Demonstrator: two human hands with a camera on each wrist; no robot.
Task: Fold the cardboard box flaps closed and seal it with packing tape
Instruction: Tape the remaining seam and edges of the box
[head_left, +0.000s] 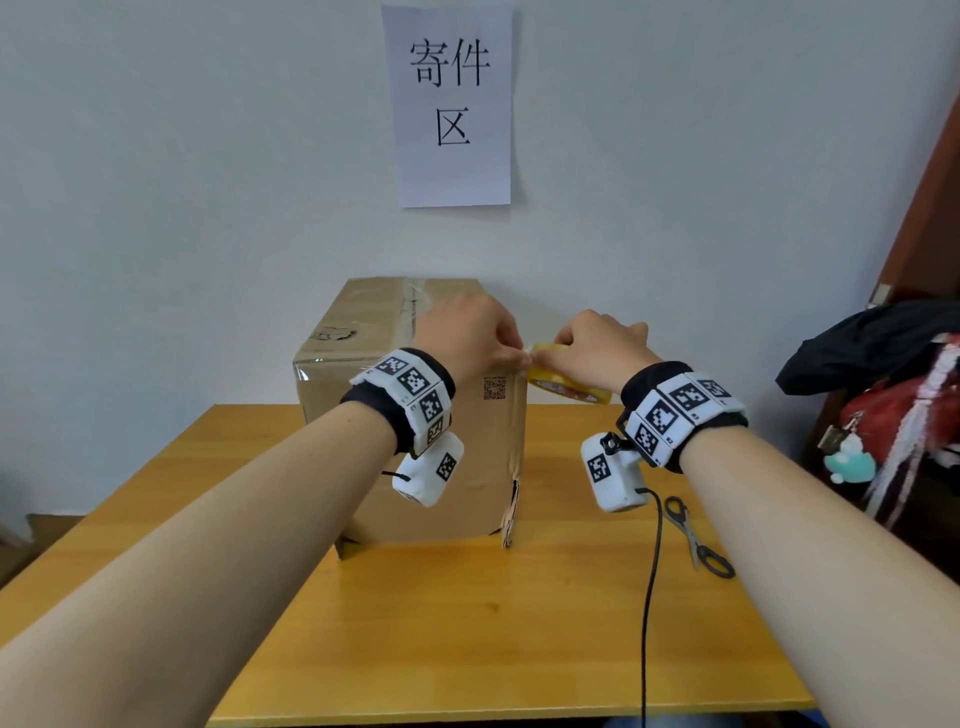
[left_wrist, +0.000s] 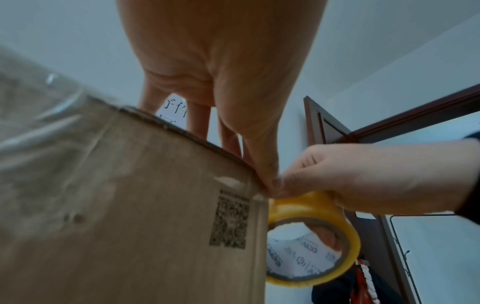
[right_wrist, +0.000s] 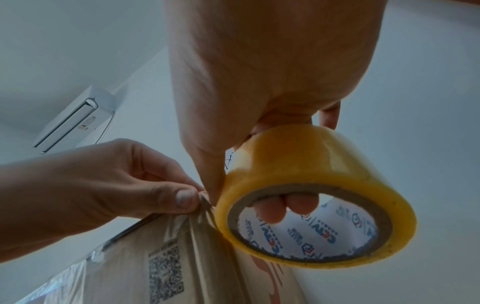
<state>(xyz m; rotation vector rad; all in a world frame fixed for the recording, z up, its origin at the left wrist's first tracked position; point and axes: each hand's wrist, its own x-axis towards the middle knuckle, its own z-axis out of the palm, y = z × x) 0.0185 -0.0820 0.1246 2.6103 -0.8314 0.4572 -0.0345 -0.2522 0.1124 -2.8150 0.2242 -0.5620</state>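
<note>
A tall brown cardboard box (head_left: 363, 332) stands on the wooden table (head_left: 467, 623), its top flaps folded down with clear tape along the seam. My right hand (head_left: 597, 348) holds a yellowish roll of packing tape (right_wrist: 311, 195) beside the box's top right corner, two fingers through the core. My left hand (head_left: 472, 332) is at that same corner (left_wrist: 259, 181), thumb and fingertip pinching the tape's free end (right_wrist: 205, 197) against the box edge. The two hands touch there. A printed QR code (left_wrist: 231, 222) sits just below the corner.
Black-handled scissors (head_left: 696, 535) lie on the table to the right of the box, beside a black cable (head_left: 652, 571). A pile of dark and red clothing or bags (head_left: 893, 395) sits at the far right. A paper sign (head_left: 452, 104) hangs on the wall behind.
</note>
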